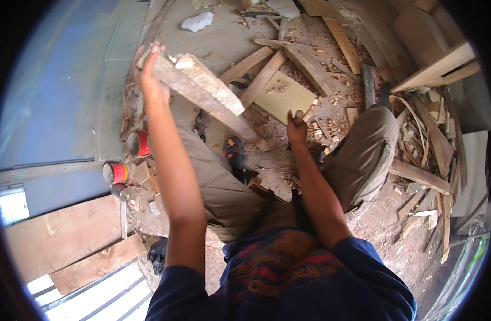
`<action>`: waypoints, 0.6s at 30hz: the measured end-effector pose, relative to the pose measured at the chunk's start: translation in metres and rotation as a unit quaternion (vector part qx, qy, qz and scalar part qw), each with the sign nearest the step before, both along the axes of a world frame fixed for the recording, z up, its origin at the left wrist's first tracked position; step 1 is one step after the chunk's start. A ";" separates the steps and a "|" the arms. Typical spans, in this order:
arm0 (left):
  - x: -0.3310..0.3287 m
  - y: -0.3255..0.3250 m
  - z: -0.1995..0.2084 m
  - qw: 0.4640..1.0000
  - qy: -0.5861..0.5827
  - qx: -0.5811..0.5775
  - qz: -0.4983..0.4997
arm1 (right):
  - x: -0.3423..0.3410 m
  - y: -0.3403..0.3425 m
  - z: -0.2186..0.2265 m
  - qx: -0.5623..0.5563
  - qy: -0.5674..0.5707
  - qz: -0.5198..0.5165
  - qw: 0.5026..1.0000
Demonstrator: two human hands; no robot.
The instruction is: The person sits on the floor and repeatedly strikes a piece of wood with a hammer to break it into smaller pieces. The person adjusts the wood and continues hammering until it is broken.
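Note:
A thick, rough wooden beam (202, 99) slants from upper left down toward the middle, between my legs. Its upper face is pale and splintered, its side grey-brown. My left hand (150, 75) is closed around the beam's far upper end, with that arm stretched out. Whether the lower end touches the ground cannot be told. In front of my right knee, my right hand (297, 129) is a fist around a short rounded handle (298, 114); the rest of what it belongs to is hidden. Just beyond that fist lies a flat yellowish board (284, 97).
Wood offcuts (309, 67) and chips cover the ground ahead. More scrap wood (432, 139) is heaped at right. Red cans (116, 173) stand at left beside a bluish panel (58, 107). A white lump (197, 22) lies far off. My shod foot (234, 152) is near the beam.

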State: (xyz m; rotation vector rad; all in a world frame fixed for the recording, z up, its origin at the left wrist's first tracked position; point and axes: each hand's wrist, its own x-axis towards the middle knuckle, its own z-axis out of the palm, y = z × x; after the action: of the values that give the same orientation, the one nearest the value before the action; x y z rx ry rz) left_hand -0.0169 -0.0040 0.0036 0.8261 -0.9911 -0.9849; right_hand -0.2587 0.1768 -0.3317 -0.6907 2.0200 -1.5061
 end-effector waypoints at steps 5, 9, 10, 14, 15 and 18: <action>-0.001 0.010 -0.005 0.995 -0.056 0.005 -0.078 | 0.009 0.007 0.018 0.065 0.021 0.070 0.995; -0.018 0.016 -0.003 0.996 -0.015 0.077 -0.039 | -0.002 0.012 0.033 0.071 -0.003 0.175 0.982; -0.019 0.015 -0.001 0.998 -0.027 0.060 -0.023 | 0.000 0.011 0.045 0.058 -0.004 0.196 0.979; -0.016 0.016 0.001 0.997 -0.065 0.045 0.016 | -0.010 0.021 0.056 -0.014 0.006 0.187 0.982; -0.014 0.016 0.002 0.996 -0.069 0.043 0.023 | -0.018 0.020 0.053 -0.040 0.014 0.161 0.986; -0.049 0.025 0.004 0.997 -0.074 0.001 -0.006 | -0.128 0.028 -0.010 0.015 0.213 0.012 0.977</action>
State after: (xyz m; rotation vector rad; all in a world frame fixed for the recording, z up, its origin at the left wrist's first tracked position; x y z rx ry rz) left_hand -0.0655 0.0211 0.0072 0.9057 -1.1232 -0.9443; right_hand -0.3868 0.2044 -0.3413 -1.0982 2.3268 -1.3969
